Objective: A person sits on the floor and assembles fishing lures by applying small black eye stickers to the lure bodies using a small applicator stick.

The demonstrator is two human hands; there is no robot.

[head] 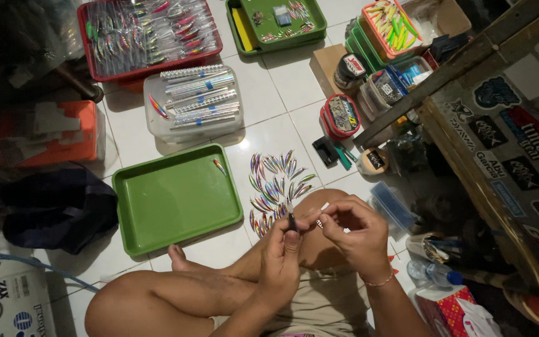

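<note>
I sit cross-legged on a white tiled floor. My left hand (284, 248) pinches a small dark tool or lure end upright above my knee. My right hand (354, 232), a thin bracelet on its wrist, holds a small shiny fishing lure by its end, close to the left hand's fingertips. On the floor just beyond my hands lies a spread of several shiny metal fishing lures (276, 184). To their left sits a green tray (157, 206) with one lure (220, 166) near its far right corner.
A clear tub of packaged lures (194, 100), a red crate of bagged lures (151, 34) and a second green tray (276, 25) lie farther off. Boxes of tackle (382, 75) and a sticker-covered wooden table (500, 143) crowd the right. A dark bag (57, 209) sits left.
</note>
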